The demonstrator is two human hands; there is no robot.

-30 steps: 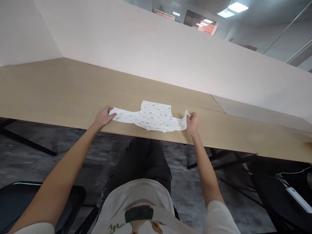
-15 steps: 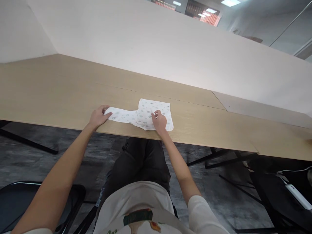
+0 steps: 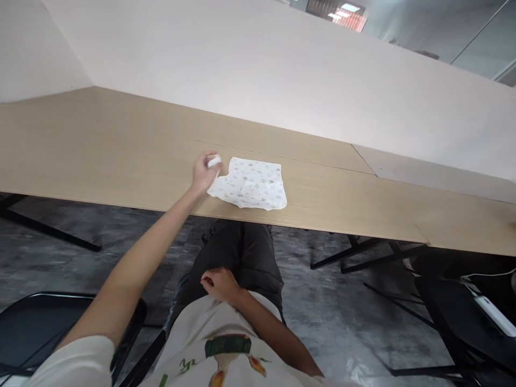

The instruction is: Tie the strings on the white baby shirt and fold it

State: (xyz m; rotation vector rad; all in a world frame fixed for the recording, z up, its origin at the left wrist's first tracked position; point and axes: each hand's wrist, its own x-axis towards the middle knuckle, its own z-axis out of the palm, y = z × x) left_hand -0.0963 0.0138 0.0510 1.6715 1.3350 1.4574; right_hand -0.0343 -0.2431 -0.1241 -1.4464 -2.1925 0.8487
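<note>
A white cloth with a small printed pattern (image 3: 258,184) lies on the wooden table (image 3: 121,145), near its front edge. My left hand (image 3: 206,171) grips the cloth's left end, lifted a little and folded toward the middle. The rest of the cloth lies fairly flat. Off the table, my right hand (image 3: 220,282) is in front of my lap with its fingers curled; whether anything is in them is hidden.
A white partition (image 3: 226,70) stands along the table's back. Black chairs (image 3: 40,328) are at the lower left and lower right. A white device with a cable (image 3: 495,316) rests on the right chair.
My left hand has moved right, bringing the cloth's left end up and inward. My right hand has let go of the cloth and drawn back to my lap.
</note>
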